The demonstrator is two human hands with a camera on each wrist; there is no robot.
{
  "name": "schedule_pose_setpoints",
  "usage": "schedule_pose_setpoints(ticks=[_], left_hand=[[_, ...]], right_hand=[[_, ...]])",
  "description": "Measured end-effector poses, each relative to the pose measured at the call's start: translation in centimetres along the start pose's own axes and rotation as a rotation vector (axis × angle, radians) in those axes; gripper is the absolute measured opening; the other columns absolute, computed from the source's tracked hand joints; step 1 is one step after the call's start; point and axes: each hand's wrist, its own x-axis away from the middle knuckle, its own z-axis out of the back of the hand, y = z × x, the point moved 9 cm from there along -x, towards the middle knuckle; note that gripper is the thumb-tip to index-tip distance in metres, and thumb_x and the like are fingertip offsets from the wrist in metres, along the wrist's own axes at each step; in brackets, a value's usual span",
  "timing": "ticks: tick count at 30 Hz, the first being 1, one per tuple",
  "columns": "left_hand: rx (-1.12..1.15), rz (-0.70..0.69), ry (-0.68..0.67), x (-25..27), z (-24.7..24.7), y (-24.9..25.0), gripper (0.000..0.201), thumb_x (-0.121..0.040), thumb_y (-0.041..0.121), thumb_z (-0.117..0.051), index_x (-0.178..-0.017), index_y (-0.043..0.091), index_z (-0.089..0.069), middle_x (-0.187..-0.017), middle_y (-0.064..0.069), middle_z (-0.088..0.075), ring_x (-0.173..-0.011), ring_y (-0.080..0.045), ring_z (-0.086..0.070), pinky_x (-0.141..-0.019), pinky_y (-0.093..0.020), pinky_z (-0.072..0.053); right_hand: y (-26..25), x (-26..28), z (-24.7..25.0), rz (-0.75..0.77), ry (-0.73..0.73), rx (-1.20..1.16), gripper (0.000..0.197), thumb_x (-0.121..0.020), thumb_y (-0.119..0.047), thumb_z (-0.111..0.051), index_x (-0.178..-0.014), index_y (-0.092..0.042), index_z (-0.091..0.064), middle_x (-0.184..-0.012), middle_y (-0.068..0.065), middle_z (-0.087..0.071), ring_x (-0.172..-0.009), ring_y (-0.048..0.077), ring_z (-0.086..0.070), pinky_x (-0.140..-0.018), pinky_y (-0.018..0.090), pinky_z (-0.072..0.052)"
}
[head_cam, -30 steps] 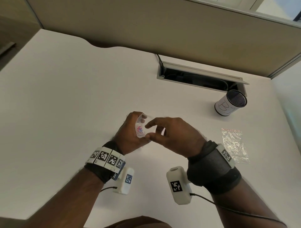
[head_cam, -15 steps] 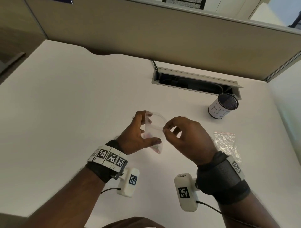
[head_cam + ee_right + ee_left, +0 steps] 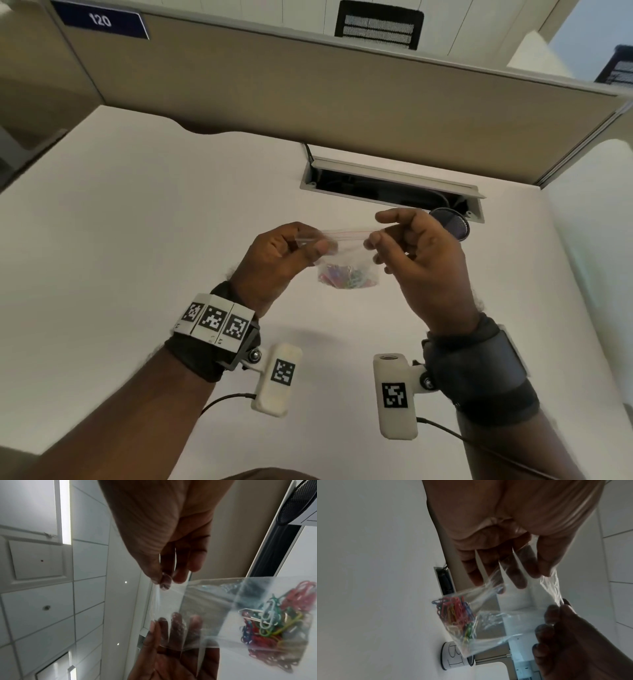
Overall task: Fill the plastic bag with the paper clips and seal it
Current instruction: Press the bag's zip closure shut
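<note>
Plastic bag (image 3: 346, 255), small and clear with a red line along its zip strip, hangs in the air above the white counter (image 3: 137, 240), stretched between two hands near the middle of the scene. The left hand (image 3: 277, 260) pinches the left end of the mouth between thumb and curled fingers (image 3: 518, 574); the right hand (image 3: 416, 260) pinches the right end the same way, thumb clamped against forefinger on the film, the other fingers (image 3: 193, 563) loosely bent behind it. Coloured paper clips (image 3: 346, 277) sit bunched in the bottom of the bag, pulling it down into a pouch. The film looks thin, limp and slick, likely to crumple or slide out of a weak pinch, while the clips give it only slight weight and seem free to shift if the bag tips. The stiffer zip strip appears the best place to take hold, pressed shut from one end to the other; whether any of it is already closed cannot be told. Far and to the right stands a white mesh-topped cup (image 3: 450, 224), partly hidden by the right hand, beside an open cable tray (image 3: 394, 185) in the counter.
</note>
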Motion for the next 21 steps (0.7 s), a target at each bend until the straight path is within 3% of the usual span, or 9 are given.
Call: schedule_pose_setpoints(ticks=[3, 9, 14, 21], left_hand=[[-0.002, -0.044, 0.053, 0.1, -0.9, 1.4, 0.004, -0.083, 0.018, -0.066, -0.087, 0.015, -0.068, -0.082, -0.007, -0.075, -0.085, -0.032, -0.072, -0.081, -0.034, -0.055], [-0.068, -0.123, 0.077, 0.1, -1.8, 4.4, 0.006, -0.092, 0.012, -0.059, -0.092, 0.011, -0.064, -0.078, -0.005, -0.072, -0.076, -0.033, -0.072, -0.079, -0.04, -0.058], [-0.122, -0.136, 0.065, -0.1, -1.6, 5.6, 0.013, -0.087, 0.024, -0.06, -0.093, 0.013, -0.063, -0.079, -0.005, -0.072, -0.073, -0.029, -0.073, -0.067, -0.037, -0.058], [-0.062, -0.103, -0.029, -0.6, -0.9, 5.9, 0.007, -0.092, 0.017, -0.057, -0.097, 0.011, -0.057, -0.082, -0.003, -0.073, -0.079, -0.029, -0.073, -0.068, -0.035, -0.058]], right_hand=[[-0.3, -0.2, 1.3, 0.009, 0.043, -0.078, 0.021, -0.087, -0.021, -0.061, -0.108, -0.019, -0.057, -0.086, -0.006, -0.071, -0.075, 0.012, -0.068, -0.066, 0.021, -0.056], [0.6, -0.3, -0.3, -0.093, -0.058, -0.204, 0.036, -0.078, -0.036, -0.065, -0.111, -0.021, -0.06, -0.101, -0.003, -0.069, -0.097, 0.01, -0.065, -0.08, 0.025, -0.054], [-0.8, -0.5, -1.1, -0.051, -0.02, -0.37, 0.014, -0.086, -0.018, -0.061, -0.092, -0.007, -0.066, -0.081, 0.001, -0.069, -0.076, 0.007, -0.064, -0.07, 0.016, -0.051], [-1.8, -0.9, -1.1, -0.036, 0.103, -0.336, 0.009, -0.088, -0.017, -0.059, -0.084, -0.018, -0.066, -0.071, -0.009, -0.069, -0.072, 0.01, -0.065, -0.07, 0.018, -0.053]])
